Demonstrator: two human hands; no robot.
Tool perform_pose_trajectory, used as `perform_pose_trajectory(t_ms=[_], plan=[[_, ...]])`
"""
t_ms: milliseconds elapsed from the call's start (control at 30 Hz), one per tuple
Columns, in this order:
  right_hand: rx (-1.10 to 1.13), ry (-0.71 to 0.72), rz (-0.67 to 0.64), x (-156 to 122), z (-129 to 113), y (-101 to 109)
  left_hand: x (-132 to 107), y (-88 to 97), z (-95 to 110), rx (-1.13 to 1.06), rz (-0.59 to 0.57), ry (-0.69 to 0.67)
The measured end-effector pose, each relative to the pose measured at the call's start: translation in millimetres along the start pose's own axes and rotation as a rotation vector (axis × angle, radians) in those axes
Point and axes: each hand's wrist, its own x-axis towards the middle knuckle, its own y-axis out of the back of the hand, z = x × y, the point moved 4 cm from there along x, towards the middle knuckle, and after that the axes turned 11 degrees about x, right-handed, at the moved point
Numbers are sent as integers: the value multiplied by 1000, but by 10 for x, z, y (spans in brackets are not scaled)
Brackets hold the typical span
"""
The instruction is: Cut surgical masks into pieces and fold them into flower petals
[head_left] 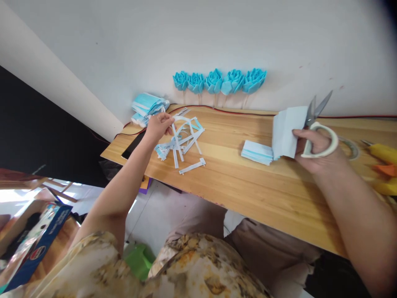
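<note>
My left hand (159, 126) is closed in a pinch on a thin white strip (182, 120) over a heap of cut mask strips (182, 142) on the wooden table (248, 186). My right hand (313, 151) grips white-handled scissors (316, 124) with the blades pointing up and slightly apart. The same hand also holds a pale blue mask piece (287, 130). Just left of it lies a small stack of cut blue mask pieces (257, 152).
Several blue fabric roses (217, 80) on sticks lean against the white wall. A pile of blue face masks (147, 106) and a dark phone (134, 145) lie at the table's left end. A yellow and orange tool (384, 165) and a tape roll (350, 148) are at the right. A printed box (34, 240) sits at lower left.
</note>
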Motion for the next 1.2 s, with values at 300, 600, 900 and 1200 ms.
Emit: perform_pose_trajectory(t_ms=[300, 600, 900, 1200], plan=[[-2, -25, -2, 31, 20, 39, 117, -7, -425, 291, 65, 17], [-5, -2, 9, 59, 43, 115, -9, 67, -414, 396, 13, -16], [12, 3, 2, 52, 36, 82, -659, 272, -25, 567, -102, -240], [-19, 19, -7, -21, 21, -6, -1363, -22, 82, 614, -308, -532]])
